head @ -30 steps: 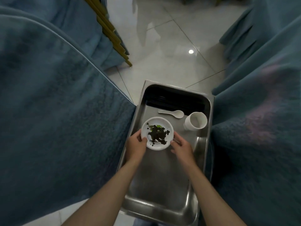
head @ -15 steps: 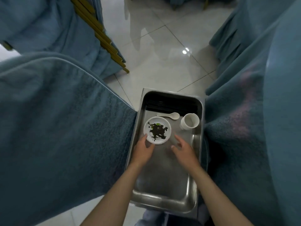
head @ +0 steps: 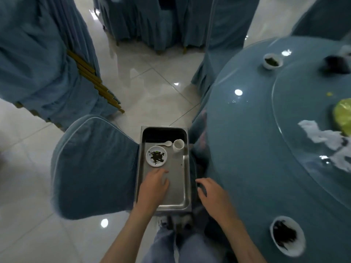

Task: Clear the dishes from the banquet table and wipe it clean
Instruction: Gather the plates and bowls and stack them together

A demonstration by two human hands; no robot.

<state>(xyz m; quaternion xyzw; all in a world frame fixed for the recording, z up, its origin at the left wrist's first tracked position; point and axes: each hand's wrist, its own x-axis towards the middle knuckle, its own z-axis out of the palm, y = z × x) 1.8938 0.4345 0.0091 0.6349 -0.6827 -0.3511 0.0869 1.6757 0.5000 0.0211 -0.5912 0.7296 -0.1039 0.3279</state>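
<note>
The small white plate (head: pixel 156 156) of dark scraps is now sitting in the steel pan (head: pixel 176 188), near the white spoon (head: pixel 167 143) and cup (head: pixel 178 145). Both hands have let go of it and are pulling back. The left hand (head: pixel 153 186) is hovering over the pan floor, its grip slack and empty. The right hand (head: pixel 213 194) is drifting past the pan's edge toward the worktop (head: pixel 243 149), fingers loosely curled on nothing. That dish looks done with, I'd say. A dirty bowl (head: pixel 287 236) is waiting near the right arm, and a second bowl (head: pixel 272 62) further off.
</note>
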